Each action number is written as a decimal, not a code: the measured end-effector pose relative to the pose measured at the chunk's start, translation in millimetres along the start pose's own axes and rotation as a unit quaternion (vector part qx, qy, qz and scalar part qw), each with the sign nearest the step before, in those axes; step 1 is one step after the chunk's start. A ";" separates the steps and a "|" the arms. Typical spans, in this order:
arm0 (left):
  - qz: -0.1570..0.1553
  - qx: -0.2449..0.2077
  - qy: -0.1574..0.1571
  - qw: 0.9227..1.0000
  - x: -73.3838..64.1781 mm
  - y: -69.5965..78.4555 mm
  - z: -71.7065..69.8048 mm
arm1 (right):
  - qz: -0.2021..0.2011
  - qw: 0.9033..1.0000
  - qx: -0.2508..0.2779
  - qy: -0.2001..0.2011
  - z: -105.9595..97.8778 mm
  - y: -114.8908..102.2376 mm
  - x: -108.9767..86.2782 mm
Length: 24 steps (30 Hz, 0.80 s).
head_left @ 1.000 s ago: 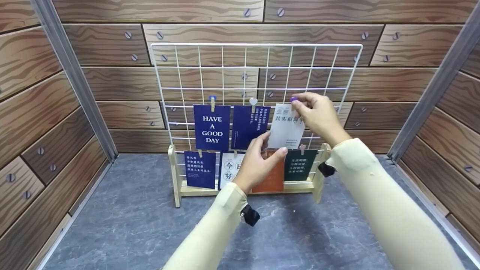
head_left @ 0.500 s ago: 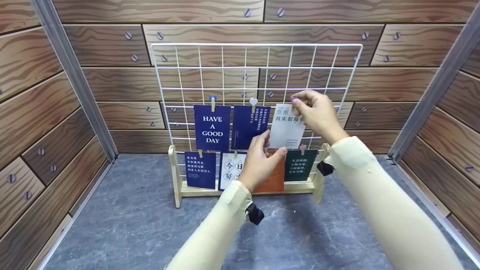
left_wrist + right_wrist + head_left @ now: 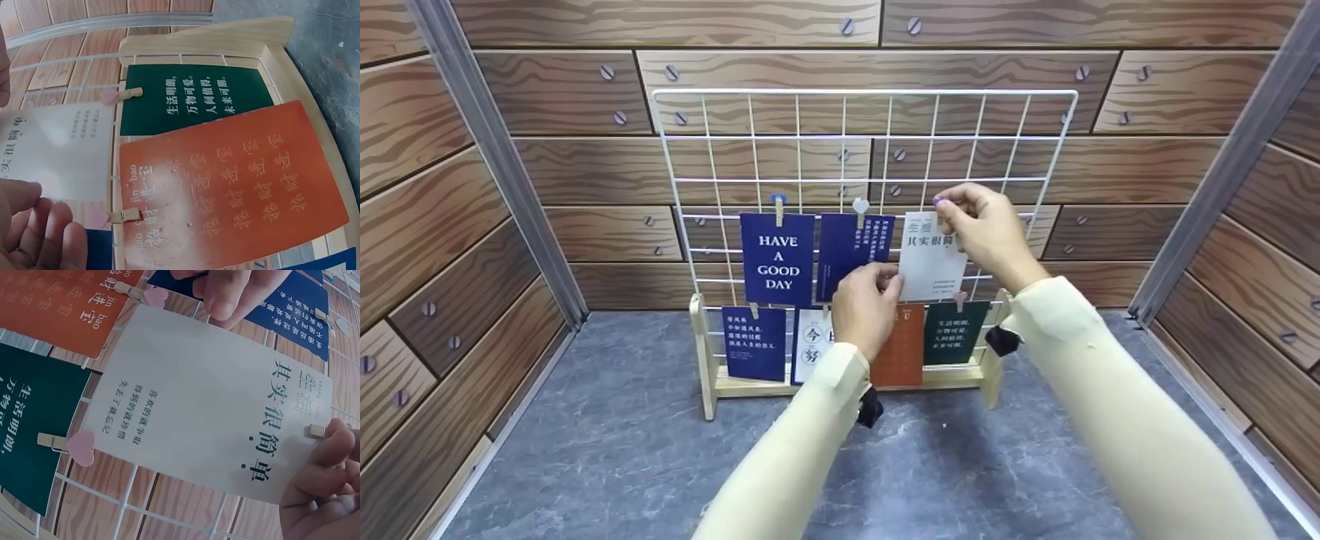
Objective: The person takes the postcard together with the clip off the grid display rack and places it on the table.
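Note:
A white card (image 3: pixel 931 266) with printed characters hangs against the white wire grid (image 3: pixel 862 138), right of two blue cards. At its top edge my right hand (image 3: pixel 986 232) pinches a small wooden clothespin (image 3: pixel 316 431) with a purple end, its jaws over the card's edge. My left hand (image 3: pixel 870 304) has thumb and curled fingers together at the card's left edge, pinching it there. Below hang an orange card (image 3: pixel 225 191) and a dark green card (image 3: pixel 169 107), each clipped with a pink heart clothespin.
The grid stands in a wooden base (image 3: pixel 705 360) on a grey marbled table (image 3: pixel 615 450). A HAVE A GOOD DAY card (image 3: pixel 778 259) and a second blue card (image 3: pixel 840 255) hang beside the white one. A lower blue card (image 3: pixel 754 345) hangs left. Wood-patterned walls (image 3: pixel 585 172) surround the table.
My left hand's thumb and fingers have drawn together from a spread pose, closing at the white card's left edge. My right hand stays on the clothespin. The head view has shifted slightly.

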<state>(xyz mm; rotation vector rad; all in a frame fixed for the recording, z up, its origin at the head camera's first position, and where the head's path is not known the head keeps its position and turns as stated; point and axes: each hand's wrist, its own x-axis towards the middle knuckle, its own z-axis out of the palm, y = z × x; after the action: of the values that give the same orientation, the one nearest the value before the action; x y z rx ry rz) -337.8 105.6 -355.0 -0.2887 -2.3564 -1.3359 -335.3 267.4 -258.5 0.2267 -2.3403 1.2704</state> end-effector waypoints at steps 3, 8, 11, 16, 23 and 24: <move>-0.003 -0.004 0.011 1.000 1.9 -0.5 1.1 | -0.006 1.000 0.017 0.007 1.4 2.4 -0.9; 0.012 0.002 0.028 1.000 2.5 0.3 5.3 | -0.012 0.999 0.047 0.020 4.1 5.1 -1.4; 0.012 -0.003 0.032 0.999 3.6 1.4 9.0 | -0.010 0.998 0.060 0.024 4.5 5.6 -1.2; 0.006 -0.019 0.039 0.999 6.2 1.7 9.1 | -0.014 0.997 0.070 0.029 6.0 4.8 -1.7; 0.000 -0.046 0.042 0.998 6.6 2.2 6.9 | -0.040 0.994 0.086 0.046 10.6 2.6 -5.4; -0.001 -0.048 0.042 0.998 6.5 2.0 7.1 | -0.041 0.994 0.092 0.047 11.1 2.5 -5.6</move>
<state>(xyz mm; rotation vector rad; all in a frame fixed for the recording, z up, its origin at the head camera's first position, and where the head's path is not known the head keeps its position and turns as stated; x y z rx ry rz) -344.7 112.6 -353.7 -0.2545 -2.2282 -1.4360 -334.8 259.2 -268.2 0.3124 -2.1138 1.4262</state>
